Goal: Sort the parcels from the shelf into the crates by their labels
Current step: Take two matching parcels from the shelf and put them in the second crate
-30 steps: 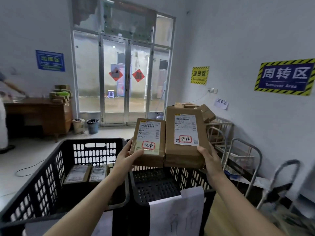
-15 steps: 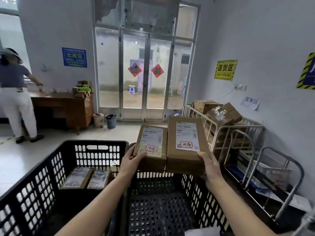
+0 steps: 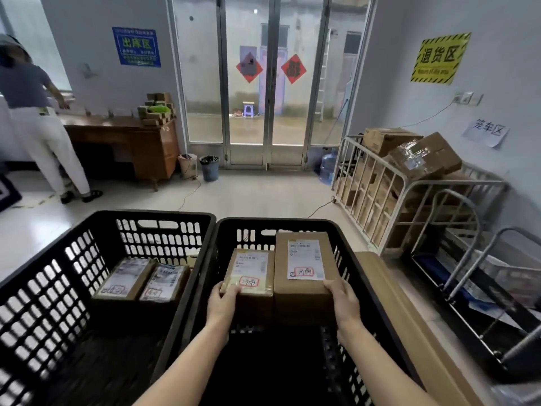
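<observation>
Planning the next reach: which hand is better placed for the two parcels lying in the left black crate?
Probably left: the left hand, gripping the smaller brown cardboard parcel, is nearer the left black plastic crate than the right hand.

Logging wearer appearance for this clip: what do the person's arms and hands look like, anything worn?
The left forearm and right forearm are bare, with no sleeve in view. The left hand and right hand wear no gloves; no watch, bracelet or ring is visible.
</observation>
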Available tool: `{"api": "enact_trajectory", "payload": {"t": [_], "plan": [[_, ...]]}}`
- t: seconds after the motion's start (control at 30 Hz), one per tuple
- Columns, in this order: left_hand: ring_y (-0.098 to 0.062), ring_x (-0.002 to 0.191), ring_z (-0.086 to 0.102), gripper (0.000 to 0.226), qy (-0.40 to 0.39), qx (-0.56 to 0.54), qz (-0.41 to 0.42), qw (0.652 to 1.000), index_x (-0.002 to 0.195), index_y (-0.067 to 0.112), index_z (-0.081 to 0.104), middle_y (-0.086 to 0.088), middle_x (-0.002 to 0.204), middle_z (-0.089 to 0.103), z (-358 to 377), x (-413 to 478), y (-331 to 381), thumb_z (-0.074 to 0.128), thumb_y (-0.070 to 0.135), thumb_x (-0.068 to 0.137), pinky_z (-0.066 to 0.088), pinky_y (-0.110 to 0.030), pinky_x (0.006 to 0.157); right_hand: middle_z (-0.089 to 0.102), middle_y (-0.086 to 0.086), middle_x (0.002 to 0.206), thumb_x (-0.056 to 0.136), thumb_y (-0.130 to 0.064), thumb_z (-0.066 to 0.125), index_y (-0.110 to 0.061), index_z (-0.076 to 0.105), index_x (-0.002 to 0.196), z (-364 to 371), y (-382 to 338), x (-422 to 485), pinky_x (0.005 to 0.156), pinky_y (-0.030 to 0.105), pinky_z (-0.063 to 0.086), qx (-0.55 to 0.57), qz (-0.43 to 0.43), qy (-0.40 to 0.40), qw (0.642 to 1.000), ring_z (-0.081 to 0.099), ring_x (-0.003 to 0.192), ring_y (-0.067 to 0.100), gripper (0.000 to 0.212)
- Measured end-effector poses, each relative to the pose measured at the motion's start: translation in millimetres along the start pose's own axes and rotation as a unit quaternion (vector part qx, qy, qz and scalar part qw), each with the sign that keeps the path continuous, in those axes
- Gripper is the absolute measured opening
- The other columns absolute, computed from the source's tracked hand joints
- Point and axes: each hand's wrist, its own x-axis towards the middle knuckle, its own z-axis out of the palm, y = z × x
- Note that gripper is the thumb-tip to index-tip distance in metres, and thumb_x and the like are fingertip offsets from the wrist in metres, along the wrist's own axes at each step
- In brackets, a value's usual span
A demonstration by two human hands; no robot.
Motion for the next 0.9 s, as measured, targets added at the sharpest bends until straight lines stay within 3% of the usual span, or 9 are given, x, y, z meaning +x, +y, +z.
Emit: {"api": "enact_trajectory", "payload": {"t": [0.13,0.2,0.33,0.47,0.57,0.73,0.9], "plan": [[-0.030,0.110,0.056,0.051,0.004,0.017,-0.052,0.999,0.137,0.014,0.039,-0.016,0.127,0.055,6.0,17.7,-13.3,0.055,0.022,0.090,0.049,-0.042,0.094,0.053,0.013,0.122,0.084,-0.032,0.059,-0.021,0.045,0.134,-0.2,26.1,19.5,0.091,0.043,0.047,-0.017,0.055,0.001,0.998,0.051,0.108,0.029,0.052],[-0.030,0.109,0.056,0.049,0.009,0.033,-0.064,0.997,0.137,0.012,0.041,-0.017,0.126,0.056,9.7,23.9,-18.9,0.055,0.020,0.091,0.048,-0.037,0.089,0.052,0.014,0.125,0.085,-0.032,0.059,-0.022,0.042,0.137,-2.0,36.6,28.9,0.097,0.047,0.045,-0.022,0.083,0.004,0.996,0.051,0.109,0.030,0.055],[-0.026,0.095,0.059,0.041,-0.001,0.027,-0.086,0.996,0.130,0.009,0.047,-0.014,0.110,0.061,13.9,33.2,-38.5,0.055,0.015,0.090,0.049,-0.034,0.081,0.054,0.016,0.122,0.084,-0.030,0.060,-0.023,0.043,0.135,-4.6,56.8,48.8,0.096,0.049,0.046,-0.023,0.141,-0.004,0.990,0.054,0.108,0.033,0.054],[-0.033,0.106,0.060,0.043,0.021,0.009,-0.107,0.994,0.130,0.008,0.048,-0.018,0.117,0.062,15.0,42.9,-62.9,0.056,0.012,0.088,0.048,-0.046,0.097,0.059,0.013,0.113,0.083,-0.027,0.060,-0.023,0.045,0.133,-3.0,75.1,66.4,0.086,0.043,0.052,-0.026,0.159,-0.026,0.987,0.059,0.100,0.030,0.053],[-0.034,0.109,0.059,0.044,0.040,-0.009,-0.107,0.993,0.130,0.009,0.048,-0.019,0.119,0.061,15.7,53.4,-72.1,0.057,0.008,0.087,0.046,-0.049,0.100,0.059,0.011,0.114,0.083,-0.024,0.059,-0.023,0.041,0.136,0.0,83.6,78.5,0.076,0.035,0.051,-0.029,0.161,-0.045,0.985,0.059,0.099,0.027,0.056],[-0.035,0.101,0.063,0.050,0.025,-0.029,-0.117,0.992,0.130,0.011,0.046,-0.020,0.113,0.063,13.4,61.9,-79.0,0.053,-0.006,0.084,0.049,-0.050,0.094,0.061,0.008,0.115,0.084,-0.018,0.057,-0.021,0.041,0.138,-0.8,99.2,88.4,0.085,0.037,0.049,-0.053,0.156,-0.065,0.984,0.058,0.103,0.025,0.056],[-0.034,0.105,0.061,0.061,0.034,-0.019,-0.104,0.994,0.139,0.012,0.038,-0.019,0.119,0.061,10.3,61.5,-88.2,0.054,-0.007,0.084,0.048,-0.050,0.096,0.060,0.009,0.117,0.086,-0.014,0.057,-0.020,0.040,0.138,0.2,103.9,87.7,0.087,0.036,0.047,-0.059,0.144,-0.060,0.986,0.057,0.105,0.025,0.055]]}}
